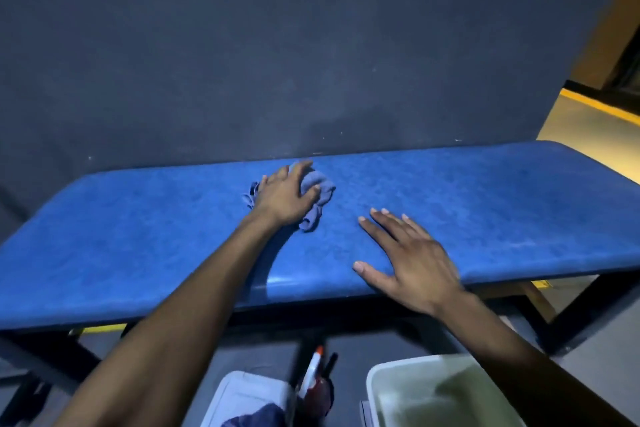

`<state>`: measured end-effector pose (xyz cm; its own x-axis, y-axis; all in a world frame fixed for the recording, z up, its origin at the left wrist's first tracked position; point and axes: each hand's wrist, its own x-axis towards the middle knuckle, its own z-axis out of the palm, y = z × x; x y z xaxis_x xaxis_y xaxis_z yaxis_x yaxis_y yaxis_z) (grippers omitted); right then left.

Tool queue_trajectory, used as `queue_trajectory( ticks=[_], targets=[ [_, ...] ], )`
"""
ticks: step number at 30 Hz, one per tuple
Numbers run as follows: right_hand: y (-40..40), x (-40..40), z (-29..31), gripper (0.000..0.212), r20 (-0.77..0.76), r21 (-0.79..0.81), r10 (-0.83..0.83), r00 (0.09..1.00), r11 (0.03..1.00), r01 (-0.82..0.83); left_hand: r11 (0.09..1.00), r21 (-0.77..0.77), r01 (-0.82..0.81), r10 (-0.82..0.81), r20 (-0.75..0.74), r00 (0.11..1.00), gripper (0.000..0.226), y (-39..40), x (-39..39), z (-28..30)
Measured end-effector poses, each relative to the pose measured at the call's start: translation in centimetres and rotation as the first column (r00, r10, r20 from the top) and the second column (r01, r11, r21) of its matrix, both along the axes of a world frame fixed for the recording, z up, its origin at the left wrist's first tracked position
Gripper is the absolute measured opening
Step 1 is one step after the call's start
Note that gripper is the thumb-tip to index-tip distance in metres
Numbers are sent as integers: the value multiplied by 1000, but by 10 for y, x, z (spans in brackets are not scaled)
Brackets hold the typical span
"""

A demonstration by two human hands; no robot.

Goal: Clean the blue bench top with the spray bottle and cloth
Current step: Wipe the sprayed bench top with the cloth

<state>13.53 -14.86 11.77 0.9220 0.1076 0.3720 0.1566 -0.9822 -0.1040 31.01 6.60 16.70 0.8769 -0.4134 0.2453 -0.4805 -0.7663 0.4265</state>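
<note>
Bins crowd the floor in front of the counter (485,204): a pale grey bin (372,381) at 5 o'clock in the view, and a smaller white bin (239,388) at 6 o'clock with dark blue fabric (263,416) in it. Between the two bins stands the spray bottle (313,374), upright with a slight tilt, its white body topped by an orange tip that points toward 12 o'clock; the motion blur hides any label on it, and no writing can be read anywhere. A dark blue-grey wall (277,45) rises just behind the counter, and at 2 o'clock a yellow stripe (595,104) runs along a paler floor.

The counter's blue padded top has its long axis from 9 o'clock to 3 o'clock, on a dark frame (571,308). The cloth (318,191), a crumpled grey-blue rag, lies on the top near its far edge, a little toward 11 o'clock from the middle of the view, its loose end trailing toward 6 o'clock. The left hand (284,198) lies over the cloth with its fingers curled round the bunched fabric, grasping it against the top. The right hand (408,260) rests flat on the top near the front edge at 4 o'clock from the cloth, released, its fingers straight and spread, pointing toward 11 o'clock. Both forearms cross the front edge of the counter.
</note>
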Motion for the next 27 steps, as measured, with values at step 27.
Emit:
queue_trajectory(
  ticks=[27],
  targets=[
    [-1,2,-9,81,109,37,21,994,999,-25,946,34,324,-325,21,946,46,46,-70,-5]
  ],
)
